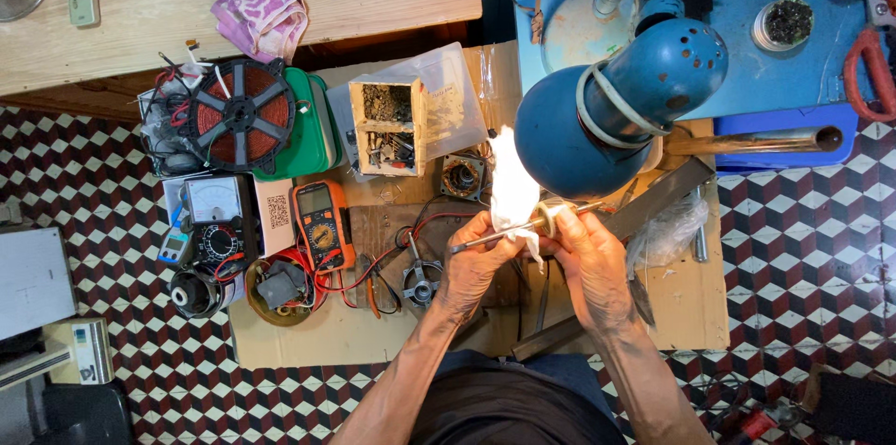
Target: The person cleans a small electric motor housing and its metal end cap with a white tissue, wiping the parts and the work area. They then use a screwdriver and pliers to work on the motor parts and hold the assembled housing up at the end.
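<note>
Checkered red, white and black floor tiles surrounded a cardboard work mat (pixel 373 333) at lower centre. Mid-frame, under the blue dome lamp (pixel 597 123), left hand (pixel 476 263) pinched a thin metal shaft (pixel 485 240) wrapped in white cloth (pixel 513 193); right hand (pixel 588 254) gripped its far end. Judgement: steady the shaft, wipe along its length, clear of the lamp.

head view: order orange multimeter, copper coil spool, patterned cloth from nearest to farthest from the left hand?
From the left hand, which grips a metal shaft wrapped in white cloth:
1. Orange multimeter, on the cardboard just to the hand's left.
2. Copper coil spool, farther left and up, over the green case.
3. Patterned cloth, on the wooden table at top.
</note>
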Available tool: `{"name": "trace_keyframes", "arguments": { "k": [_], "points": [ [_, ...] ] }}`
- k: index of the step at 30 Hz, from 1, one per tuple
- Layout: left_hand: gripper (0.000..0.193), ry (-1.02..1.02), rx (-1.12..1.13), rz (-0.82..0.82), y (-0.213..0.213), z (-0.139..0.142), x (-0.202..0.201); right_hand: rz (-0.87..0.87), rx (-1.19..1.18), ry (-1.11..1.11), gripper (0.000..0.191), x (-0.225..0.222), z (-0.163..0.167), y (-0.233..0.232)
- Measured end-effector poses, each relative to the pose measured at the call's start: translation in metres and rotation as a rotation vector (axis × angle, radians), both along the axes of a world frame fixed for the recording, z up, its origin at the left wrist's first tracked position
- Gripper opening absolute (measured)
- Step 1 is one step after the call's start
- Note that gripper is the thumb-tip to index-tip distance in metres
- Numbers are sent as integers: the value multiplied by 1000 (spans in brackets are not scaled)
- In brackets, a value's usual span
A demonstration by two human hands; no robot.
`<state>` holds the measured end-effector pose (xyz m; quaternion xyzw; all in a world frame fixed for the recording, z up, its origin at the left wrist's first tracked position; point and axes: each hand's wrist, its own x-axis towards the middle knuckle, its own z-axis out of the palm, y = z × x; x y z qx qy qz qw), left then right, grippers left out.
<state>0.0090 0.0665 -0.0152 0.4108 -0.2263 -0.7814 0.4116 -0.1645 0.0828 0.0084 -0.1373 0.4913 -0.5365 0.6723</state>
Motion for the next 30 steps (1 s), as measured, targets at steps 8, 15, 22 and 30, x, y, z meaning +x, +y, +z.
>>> {"name": "trace_keyframes", "arguments": {
  "k": [8,15,22,30],
  "points": [
    [25,-96,7,-46,8,7,28,-38,0,-4,30,-12,-3,-2],
    [21,-111,52,27,27,-7,51,-176,58,-95,32,-11,-9,-2],
    [22,-441,-102,-160,88,-45,52,-314,66,-190,30,-27,-20,16],
    [24,-236,58,-57,101,-76,15,164,230,96,41,-31,-13,51]
  ]
}}
